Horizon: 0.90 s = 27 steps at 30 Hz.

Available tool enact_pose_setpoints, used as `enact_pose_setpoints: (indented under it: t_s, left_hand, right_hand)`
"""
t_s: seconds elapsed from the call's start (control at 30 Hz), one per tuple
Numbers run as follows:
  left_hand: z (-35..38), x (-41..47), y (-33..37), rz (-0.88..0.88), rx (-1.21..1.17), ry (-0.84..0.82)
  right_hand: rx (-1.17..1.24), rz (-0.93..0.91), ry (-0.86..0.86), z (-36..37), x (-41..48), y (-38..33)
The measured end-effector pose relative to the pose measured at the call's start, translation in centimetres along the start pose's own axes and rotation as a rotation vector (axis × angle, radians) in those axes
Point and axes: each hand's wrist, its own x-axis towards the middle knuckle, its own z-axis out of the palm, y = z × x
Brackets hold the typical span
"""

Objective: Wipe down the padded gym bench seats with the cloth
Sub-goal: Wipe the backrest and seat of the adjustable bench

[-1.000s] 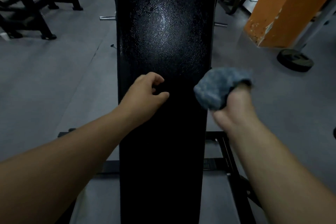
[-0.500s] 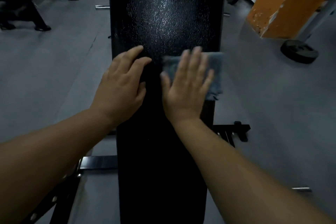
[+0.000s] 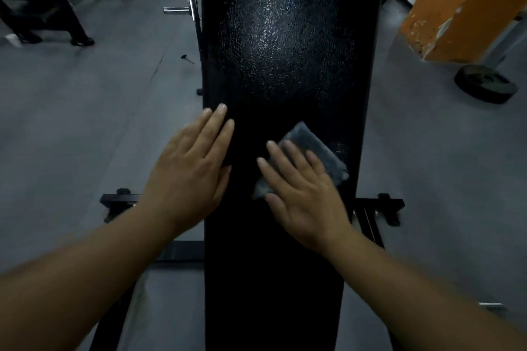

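On the black bench pad (image 3: 285, 51), 2 hands lay flat. The right hand (image 3: 305, 194) pressed a gray cloth (image 3: 316, 148) w/ straight fingers, near the pad's right side. The left hand (image 3: 191, 168) rested at the pad's left edge, fingers straight too, holding nothing. An orange post (image 3: 462, 3) & a round weight plate (image 3: 486, 87) sat on the gray floor (image 3: 99, 122) to the right.

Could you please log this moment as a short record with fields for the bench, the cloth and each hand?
bench pad: black, textured, sheen toward its far end
cloth: grey, lying flat on the bench pad, right of centre
right hand: fingers straight, pressing on the cloth
left hand: flat at the bench pad's left edge, holding nothing
nearby: weight plate on floor, right
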Motion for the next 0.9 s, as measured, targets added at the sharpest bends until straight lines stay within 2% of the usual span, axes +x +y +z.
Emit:
enact_pose_setpoints:
  t_s: [0.07, 0.13, 0.23, 0.27, 0.33, 0.43, 0.53, 0.63, 0.67, 0.7, 0.8, 0.83, 0.9]
  left_hand:
    - [0.5, -1.8, 0.1, -0.014, 0.010, -0.018]
    - [1.1, -2.5, 0.4, -0.029, 0.018, -0.021]
    - [1.7, -2.6, 1.1, -0.077, 0.002, -0.005]
    - [1.8, -2.6, 1.3, -0.094, 0.000, -0.011]
    - [1.9, -2.8, 1.5, -0.105, 0.011, -0.030]
    - [2.0, -2.9, 1.5, -0.122, 0.032, -0.029]
    - [1.9, -2.8, 1.7, -0.129, 0.032, -0.031]
    - [1.9, -2.9, 1.7, -0.130, 0.035, -0.022]
    - [2.1, -2.9, 1.6, -0.128, 0.041, -0.012]
    - [2.2, -2.9, 1.5, -0.124, 0.046, -0.004]
    - [2.1, -2.9, 1.3, -0.109, 0.069, 0.002]
    - [2.0, -2.9, 1.3, -0.111, 0.071, 0.000]
    - [1.8, -3.0, 1.5, -0.124, 0.079, -0.025]
  right_hand:
    - [0.071, 0.043, 0.049, -0.9, -0.1, 2.5]
    - [0.132, 0.233, 0.166, -1.9, 3.6, 3.4]
    - [0.078, 0.416, 0.248, -1.5, 9.5, 0.5]
    - [0.028, 0.382, 0.231, -0.9, 9.7, -0.8]
    - [-0.024, 0.193, 0.124, 0.1, 7.0, -1.8]
    - [-0.034, -0.026, -0.007, -1.3, 3.2, 1.7]
    - [-0.061, 0.079, 0.057, -3.0, 6.8, 4.9]
    - [-0.107, 0.331, 0.159, -2.9, 11.3, 2.4]
    - [-0.107, 0.352, 0.165, -2.4, 11.5, 1.2]
    - [-0.094, 0.296, 0.144, -1.8, 10.5, 0.3]
    - [-0.107, -0.087, -0.036, -1.1, 2.7, 1.5]
    - [-0.123, -0.144, -0.072, -1.7, 0.2, 3.5]
    - [-0.108, -0.098, -0.024, -2.9, -1.3, 8.0]
